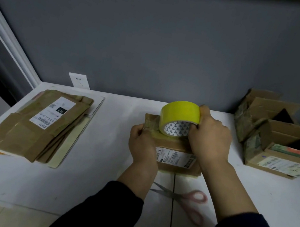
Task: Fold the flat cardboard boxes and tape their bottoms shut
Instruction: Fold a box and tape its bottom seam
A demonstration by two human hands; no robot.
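While the folded brown cardboard box (175, 150) sits mid-surface, its bottom taping is underway: the left hand (142, 141) pins the tape end, the right hand (208, 139) grips the yellow tape roll (179, 117). Two assembled boxes (278, 136) stand right; a flat stack (36, 125) remains left.

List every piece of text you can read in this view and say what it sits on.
"010": white on a black patch, upside down, on the white label of the top flat box.
"010-010-L2D-..." roughly: line below it, end unclear.
"...P802 T70" roughly: sideways on the label of the box being taped.
Label on the right folded box: too blurred.
Tape roll: pattern only.
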